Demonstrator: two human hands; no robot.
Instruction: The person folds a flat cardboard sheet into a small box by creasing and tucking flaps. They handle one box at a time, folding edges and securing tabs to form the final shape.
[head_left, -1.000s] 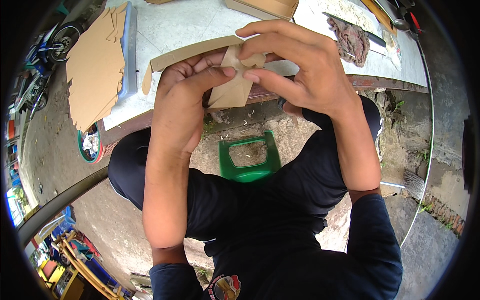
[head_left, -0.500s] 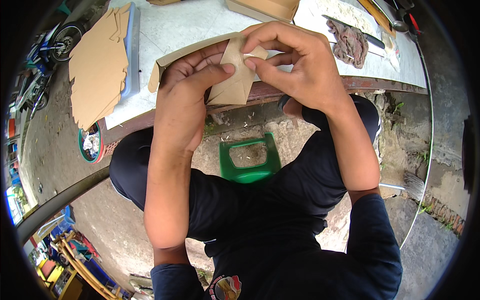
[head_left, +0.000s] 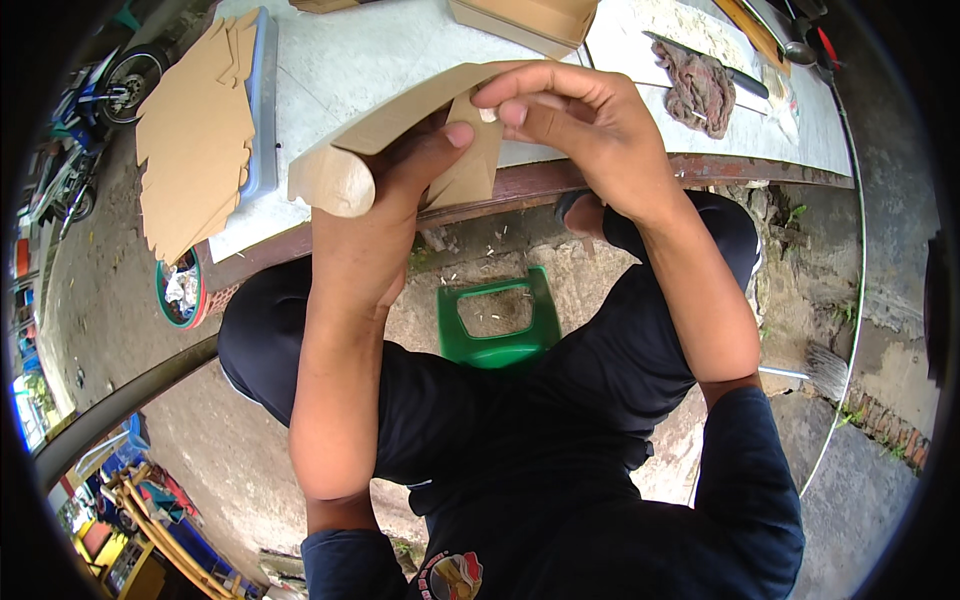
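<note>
A partly folded brown cardboard box is held up over the table's near edge. My left hand grips it from the left, its thumb pressed on the inside and its other fingers hidden behind the card. At the left end, a flap curls outward, showing a pale rounded face. My right hand is closed at the box's right end, thumb and forefinger pinching a small flap there. A little whitish piece shows between those fingertips; I cannot tell whether it belongs to the card.
Flat cardboard blanks lie stacked in a blue tray at left. A folded box stands at the back. To the right lie a crumpled cloth and a knife. Below are a green stool and a waste basket.
The box has tilted in my hands, and its left end flap now bulges toward me. My right hand has shifted slightly down and left.
</note>
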